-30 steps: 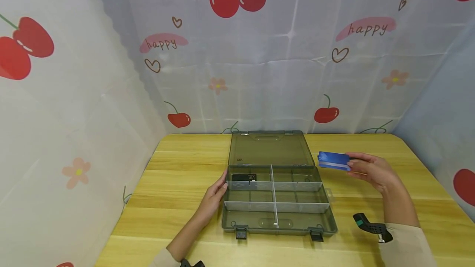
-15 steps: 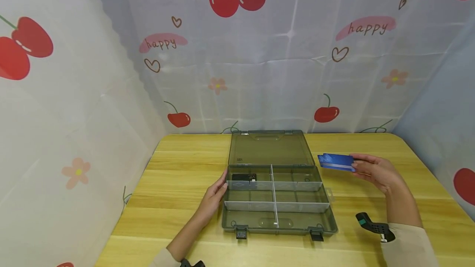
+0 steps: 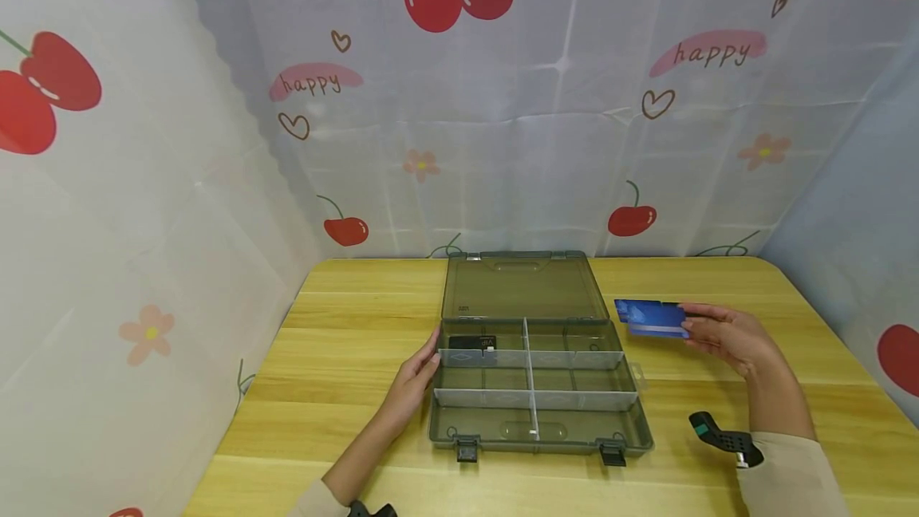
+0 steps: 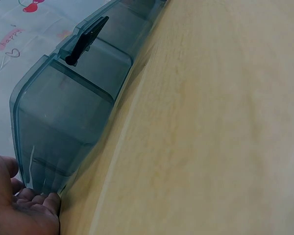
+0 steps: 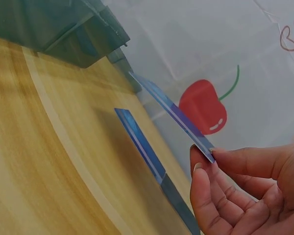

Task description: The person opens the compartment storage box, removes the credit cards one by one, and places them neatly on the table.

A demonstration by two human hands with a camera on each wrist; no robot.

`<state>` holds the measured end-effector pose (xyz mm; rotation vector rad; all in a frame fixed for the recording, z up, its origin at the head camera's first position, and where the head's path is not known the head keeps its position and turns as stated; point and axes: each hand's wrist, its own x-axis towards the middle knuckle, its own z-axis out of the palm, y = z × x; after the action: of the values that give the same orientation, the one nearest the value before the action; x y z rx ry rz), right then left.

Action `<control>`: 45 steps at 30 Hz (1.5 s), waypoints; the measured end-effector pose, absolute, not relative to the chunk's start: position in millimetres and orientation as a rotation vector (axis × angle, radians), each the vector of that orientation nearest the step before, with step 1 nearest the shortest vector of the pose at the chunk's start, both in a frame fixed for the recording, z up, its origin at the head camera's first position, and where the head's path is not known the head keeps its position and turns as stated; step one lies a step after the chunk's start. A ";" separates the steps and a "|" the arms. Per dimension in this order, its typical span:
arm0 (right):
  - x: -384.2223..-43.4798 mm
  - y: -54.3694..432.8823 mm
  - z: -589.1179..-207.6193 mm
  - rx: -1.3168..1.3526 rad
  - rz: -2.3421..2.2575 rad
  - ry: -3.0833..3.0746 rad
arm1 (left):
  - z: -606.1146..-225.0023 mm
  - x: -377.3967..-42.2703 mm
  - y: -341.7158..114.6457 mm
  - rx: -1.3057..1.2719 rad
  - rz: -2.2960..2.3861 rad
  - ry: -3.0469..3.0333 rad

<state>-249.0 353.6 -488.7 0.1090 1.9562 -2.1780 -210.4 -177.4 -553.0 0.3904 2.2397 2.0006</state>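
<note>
Largest on my head feed is a cherry-printed white cloth backdrop [image 3: 531,170], hanging behind a yellow wood-grain table [image 3: 359,317]. Near the table's middle I have a translucent grey-green plastic box [image 3: 589,425], its lid [image 3: 524,286] folded back on the far side. Pale plastic dividers [image 3: 531,379] split it into six compartments.

The person's right hand [image 3: 725,333] is above the wood, right of the box; my right-wrist feed shows its thumb and fingertips pinching one end of a striped blue rectangular card [image 5: 171,115], just beside the lid. The left hand [image 3: 415,373] isn't clenched: I see relaxed fingers touching the box's left wall.

A second blue card [image 5: 139,144] shows below the pinched one, apart from it; whether it lies flat I can't tell. A black "VIP" card [image 3: 470,343] lies in the rear left compartment. Smallest, two black plastic latches [image 3: 467,451] line the near edge.
</note>
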 end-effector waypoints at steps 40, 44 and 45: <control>-250.8 352.9 -500.1 0.296 -1.993 2.082 | -551.5 -211.0 -177.3 0.380 1.996 2.243; -251.9 352.4 -501.0 0.312 -1.977 2.093 | -550.7 -210.6 -177.0 0.376 1.997 2.248; -252.3 352.4 -501.4 0.316 -1.969 2.099 | -550.8 -210.5 -177.0 0.377 1.997 2.247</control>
<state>-252.3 352.4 -501.4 0.3156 2.0993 -1.9695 -210.5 -177.0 -550.8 0.3770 2.2472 1.9965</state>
